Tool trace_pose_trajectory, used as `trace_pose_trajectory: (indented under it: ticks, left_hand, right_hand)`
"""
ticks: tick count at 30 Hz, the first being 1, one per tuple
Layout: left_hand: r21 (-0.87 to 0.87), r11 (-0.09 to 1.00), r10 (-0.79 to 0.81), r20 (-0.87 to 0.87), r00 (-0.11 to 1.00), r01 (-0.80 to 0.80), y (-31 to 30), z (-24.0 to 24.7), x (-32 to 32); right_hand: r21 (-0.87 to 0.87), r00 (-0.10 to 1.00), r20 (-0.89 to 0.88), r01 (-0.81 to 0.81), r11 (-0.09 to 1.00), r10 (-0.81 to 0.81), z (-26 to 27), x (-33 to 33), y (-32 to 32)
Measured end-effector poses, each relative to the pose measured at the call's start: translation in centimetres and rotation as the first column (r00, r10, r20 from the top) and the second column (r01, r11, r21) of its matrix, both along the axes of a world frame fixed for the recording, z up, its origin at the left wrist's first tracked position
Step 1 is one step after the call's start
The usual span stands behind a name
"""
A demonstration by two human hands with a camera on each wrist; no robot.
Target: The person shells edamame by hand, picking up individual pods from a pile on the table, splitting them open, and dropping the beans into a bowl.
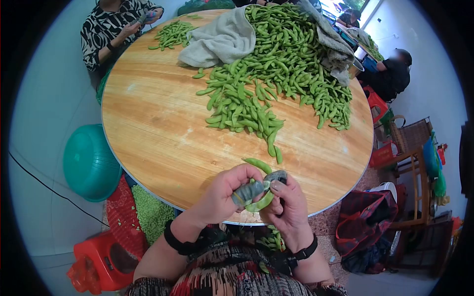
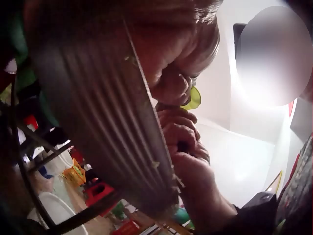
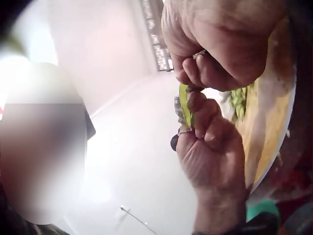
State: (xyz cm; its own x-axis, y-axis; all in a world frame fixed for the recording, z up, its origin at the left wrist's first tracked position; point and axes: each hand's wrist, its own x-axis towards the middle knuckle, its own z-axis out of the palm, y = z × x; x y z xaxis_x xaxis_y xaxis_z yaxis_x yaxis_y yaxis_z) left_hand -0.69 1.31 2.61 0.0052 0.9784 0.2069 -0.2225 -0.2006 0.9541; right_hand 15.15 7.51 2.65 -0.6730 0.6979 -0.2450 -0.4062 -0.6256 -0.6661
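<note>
Over the table's near edge, both hands meet at a green soybean pod [image 1: 260, 203]. My left hand [image 1: 228, 193], its thumb in a grey-green wrapping, grips the pod from the left. Fingers of my right hand [image 1: 290, 200] pinch it from the other side, one finger wearing a dark grey covering. The pod [image 3: 185, 106] shows between the hands in the right wrist view, and only a bit of the pod [image 2: 194, 99] in the left wrist view. Just beyond the fingers, a loose pod [image 1: 257, 165] lies on the round wooden table [image 1: 158, 133].
A large heap of pods [image 1: 286, 44] covers the far side beside a grey cloth [image 1: 222, 37]. At left are a green basin [image 1: 91, 163], shelled beans [image 1: 152, 213] and a red stool [image 1: 106, 261]. Another person [image 1: 111, 32] sits across; a plaid bag [image 1: 365, 222] stands at right.
</note>
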Motion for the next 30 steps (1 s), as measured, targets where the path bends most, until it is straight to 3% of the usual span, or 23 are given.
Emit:
trace_pose_trajectory:
  ticks: [1,3,4,5,7,8,10,11,13,14,15,16,18,19,20,21,22,23,25,26,28,30]
  left_hand:
    - [-0.205,0.974,-0.047,0.245,0.968,0.099,-0.2,0.4,0.0]
    - [-0.236,0.964,-0.032,0.346,0.938,0.120,0.1,-0.1,0.2]
    - [-0.265,0.953,-0.012,0.444,0.896,0.144,0.1,-0.3,0.3]
    - [-0.263,0.954,-0.013,0.446,0.895,0.145,0.1,-0.3,0.2]
    - [-0.329,0.924,-0.034,0.438,0.898,0.195,-0.2,-0.6,0.2]
    - [-0.331,0.923,-0.032,0.440,0.897,0.196,-0.2,-0.8,0.2]
    - [-0.317,0.932,-0.003,0.478,0.878,0.175,-0.1,-1.4,0.2]
    - [-0.318,0.932,-0.002,0.478,0.878,0.176,0.0,-1.7,0.4]
    - [-0.369,0.927,0.118,0.451,0.885,0.064,0.2,-2.1,1.0]
    - [-0.369,0.927,0.117,0.450,0.885,0.065,0.2,-1.8,1.1]
    - [-0.408,0.913,0.166,0.302,0.939,-0.030,0.1,-1.2,1.2]
    - [-0.430,0.893,0.210,0.147,0.967,-0.129,0.0,-0.7,1.3]
    - [-0.375,0.911,0.218,0.089,0.972,-0.170,-0.2,-0.4,1.4]
    - [-0.312,0.926,0.231,0.029,0.973,-0.210,-0.2,-0.2,1.3]
    - [-0.313,0.926,0.231,0.030,0.973,-0.210,-0.2,0.0,0.8]
    - [-0.369,0.904,0.317,0.238,0.918,-0.216,-0.2,0.3,-0.2]
    - [-0.423,0.882,0.397,0.427,0.812,-0.209,-0.3,0.5,-1.0]
    - [-0.425,0.881,0.396,0.424,0.815,-0.207,-0.6,0.5,-1.6]
    - [-0.433,0.895,0.374,0.589,0.716,-0.112,-1.0,0.5,-2.2]
    - [-0.433,0.895,0.372,0.591,0.716,-0.108,-0.9,0.3,-2.1]
    - [-0.435,0.900,0.327,0.611,0.722,-0.039,-1.0,-0.1,-1.8]
    - [-0.445,0.894,0.325,0.554,0.767,-0.057,-1.3,0.0,-1.0]
  right_hand:
    - [0.001,1.000,0.000,0.002,1.000,-0.002,0.7,0.0,0.2]
    - [0.387,0.940,0.306,0.021,0.922,-0.150,1.8,0.0,0.4]
    - [0.539,0.908,0.352,0.004,0.842,-0.229,2.2,0.0,0.4]
    - [0.540,0.907,0.354,0.002,0.841,-0.230,2.2,0.1,0.5]
    - [0.795,0.857,0.384,-0.119,0.594,-0.343,1.9,0.3,0.5]
    - [0.794,0.857,0.387,-0.121,0.596,-0.342,1.9,0.2,0.4]
    - [0.896,0.804,0.376,-0.187,0.404,-0.461,1.8,-0.1,0.1]
    - [0.895,0.803,0.377,-0.187,0.405,-0.461,1.8,-0.3,0.0]
    - [0.928,0.743,0.319,-0.371,0.034,-0.588,1.7,-0.5,-0.1]
    - [0.937,0.749,0.309,-0.347,0.049,-0.586,1.7,-0.5,-0.1]
    - [0.937,0.747,0.308,-0.346,0.051,-0.589,1.5,-0.4,-0.1]
    - [0.939,0.765,0.334,-0.218,0.268,-0.550,1.3,-0.3,0.0]
    - [0.739,0.835,0.356,0.024,0.673,-0.420,1.4,-0.2,-0.4]
    - [0.739,0.835,0.357,0.022,0.674,-0.419,2.0,0.1,-0.3]
    - [0.610,0.895,0.348,0.009,0.792,-0.278,2.9,1.0,0.1]
    - [0.465,0.941,0.310,-0.026,0.885,-0.135,3.4,2.0,0.8]
    - [0.643,0.915,0.378,-0.369,0.671,0.141,4.1,2.7,2.2]
    - [0.618,0.808,0.497,-0.586,0.525,0.317,5.3,3.2,2.9]
    - [0.717,0.696,0.679,-0.562,0.411,-0.232,4.3,1.1,2.3]
    - [0.717,0.695,0.680,-0.562,0.413,-0.235,3.3,0.3,2.4]
    - [0.668,0.416,0.553,-0.739,0.086,-0.722,1.1,-0.8,3.0]
    - [0.695,0.409,0.551,-0.707,0.129,-0.728,0.5,-1.1,2.9]
